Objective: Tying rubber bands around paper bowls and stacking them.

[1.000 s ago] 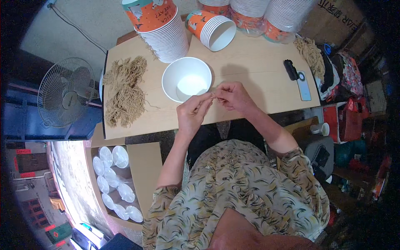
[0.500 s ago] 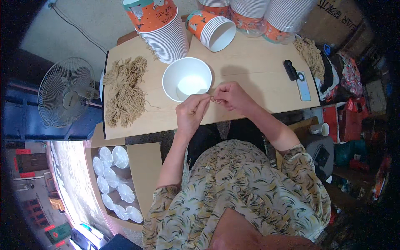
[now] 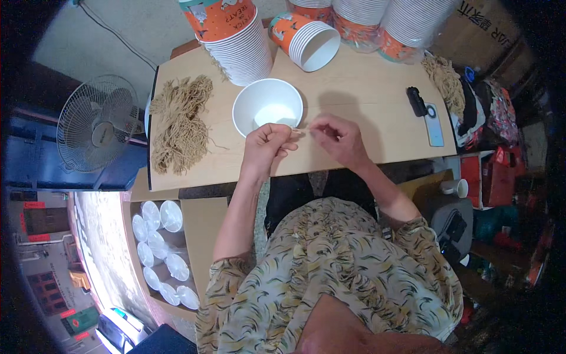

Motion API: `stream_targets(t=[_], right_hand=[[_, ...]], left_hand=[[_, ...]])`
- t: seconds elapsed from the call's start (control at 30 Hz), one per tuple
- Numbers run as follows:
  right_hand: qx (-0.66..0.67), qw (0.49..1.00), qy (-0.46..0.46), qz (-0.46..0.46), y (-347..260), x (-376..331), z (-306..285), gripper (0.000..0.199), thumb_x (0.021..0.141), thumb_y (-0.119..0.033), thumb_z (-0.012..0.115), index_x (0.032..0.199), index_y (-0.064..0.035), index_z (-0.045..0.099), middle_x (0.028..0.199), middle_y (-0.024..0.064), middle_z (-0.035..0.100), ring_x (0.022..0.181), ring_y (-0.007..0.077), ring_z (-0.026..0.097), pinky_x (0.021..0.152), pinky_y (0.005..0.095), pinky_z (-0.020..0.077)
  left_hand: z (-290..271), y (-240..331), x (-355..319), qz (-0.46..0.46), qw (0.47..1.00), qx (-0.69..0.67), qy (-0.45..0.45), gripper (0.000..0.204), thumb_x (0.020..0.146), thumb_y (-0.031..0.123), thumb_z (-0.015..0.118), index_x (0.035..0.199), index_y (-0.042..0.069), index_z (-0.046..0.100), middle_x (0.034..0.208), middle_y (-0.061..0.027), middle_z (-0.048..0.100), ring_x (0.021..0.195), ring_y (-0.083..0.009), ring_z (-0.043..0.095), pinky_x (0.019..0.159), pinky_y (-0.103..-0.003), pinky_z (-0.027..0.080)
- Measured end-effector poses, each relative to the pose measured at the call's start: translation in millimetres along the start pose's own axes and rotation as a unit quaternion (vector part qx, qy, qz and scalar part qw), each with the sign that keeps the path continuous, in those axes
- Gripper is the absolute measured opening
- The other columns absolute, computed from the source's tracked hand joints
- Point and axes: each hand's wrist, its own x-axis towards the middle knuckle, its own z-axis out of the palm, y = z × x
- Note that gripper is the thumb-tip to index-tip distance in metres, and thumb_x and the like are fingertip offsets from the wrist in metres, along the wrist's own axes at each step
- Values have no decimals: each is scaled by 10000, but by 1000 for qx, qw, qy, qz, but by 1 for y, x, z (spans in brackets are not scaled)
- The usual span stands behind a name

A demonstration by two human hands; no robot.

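In front of the near rim of a white-lined paper bucket [image 3: 257, 98], my two hands face each other above the table's front edge. Between their fingertips runs a short piece of tan cord [image 3: 301, 130]. My left hand [image 3: 263, 147] is closed in a pinch on one end of it. The fingers of my right hand [image 3: 344, 141] are curled, with the tips at the cord's other end; they are slightly blurred. To the left lies a loose bundle of tan cords [image 3: 180, 127], one strand straying toward the bucket.
Tall stacks of orange-patterned paper buckets [image 3: 239, 50] line the table's [image 3: 377, 115] back, beside a tipped stack [image 3: 312, 44]. A phone-like device [image 3: 434, 127] lies at right. An open carton [image 3: 203, 236] of clear plastic cups and a fan [image 3: 100, 127] stand left.
My hands have drawn slightly apart, the right one turning with its fingers loosening, and more cord shows between them. The whole view has shifted a little.
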Motion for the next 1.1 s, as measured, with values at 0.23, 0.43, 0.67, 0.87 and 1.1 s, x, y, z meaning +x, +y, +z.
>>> stream_targets(t=[0.23, 0.43, 0.67, 0.87, 1.1], right_hand=[[-129, 990, 12, -52, 1, -4, 10, 186, 783, -161, 785, 912, -84, 676, 794, 32, 627, 645, 181, 585, 609, 334, 493], [-135, 991, -4, -15, -12, -5, 6, 231, 767, -178, 801, 907, -103, 633, 808, 23, 603, 708, 179, 621, 639, 340, 509], [-82, 996, 22, -28, -6, -6, 9, 192, 782, -168, 800, 901, -100, 666, 771, 21, 611, 658, 151, 593, 585, 309, 475], [-56, 998, 15, -25, 8, -8, 11, 93, 839, -81, 756, 900, -58, 689, 756, -23, 603, 566, 40, 435, 510, 232, 353], [159, 979, -29, 127, 23, -7, 12, 154, 903, -146, 706, 916, 7, 700, 805, 5, 690, 697, 54, 583, 634, 252, 484]], left_hand=[[10, 2, -1, -11, 1000, 5, -3, 137, 963, 131, 667, 1029, 13, 689, 955, -102, 755, 710, -90, 684, 577, -179, 492], [3, -3, 2, -23, 999, 7, -22, 149, 964, 142, 679, 1036, 12, 677, 915, -98, 757, 709, -98, 686, 602, -197, 509], [11, -8, 2, 15, 999, 35, -14, 128, 957, 116, 684, 1029, 10, 686, 893, -88, 751, 733, -100, 698, 610, -200, 521], [15, -14, 2, 44, 998, 37, -13, 144, 951, 84, 685, 1041, -27, 677, 882, -83, 736, 790, -129, 723, 651, -212, 563], [21, -13, 0, 50, 998, 35, -18, 141, 946, 46, 676, 1049, -51, 683, 908, -95, 735, 806, -137, 720, 712, -237, 594]])
